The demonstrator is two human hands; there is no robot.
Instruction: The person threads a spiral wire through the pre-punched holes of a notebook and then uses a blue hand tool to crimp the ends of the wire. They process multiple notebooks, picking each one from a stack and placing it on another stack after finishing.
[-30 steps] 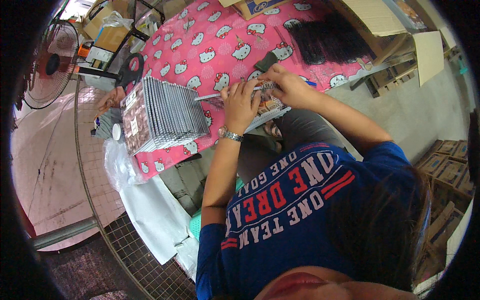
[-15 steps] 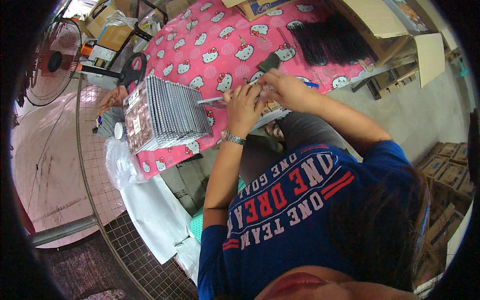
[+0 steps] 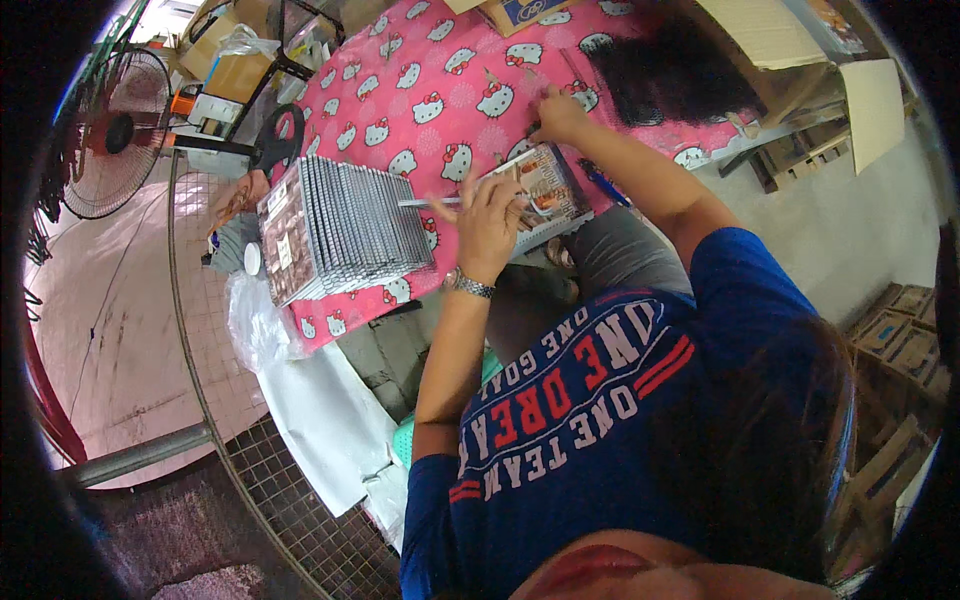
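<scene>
A spiral-bound notebook [image 3: 556,196] with a picture cover lies at the table's near edge, in front of my lap. My left hand [image 3: 488,222] is over its left side, fingers spread and slightly blurred. A thin pale bar [image 3: 425,203] sticks out left of these fingers; whether they touch it I cannot tell. Beyond the notebook, my right hand [image 3: 562,118] is down at the pink tablecloth with curled fingers, and what they close on is hidden. A tall stack of spiral-bound notebooks [image 3: 345,225] stands to the left.
A mass of thin black wires [image 3: 665,80] lies at the far right of the pink table [image 3: 420,125]. Blue pens [image 3: 605,183] are beside the notebook. Open cardboard boxes [image 3: 775,40] stand far right, a fan [image 3: 118,132] at far left. Clear plastic [image 3: 262,318] hangs near the stack.
My right hand has left the notebook and moved away to the far side, over where a dark object lay. More of the notebook's cover shows. My left hand has spread its fingers.
</scene>
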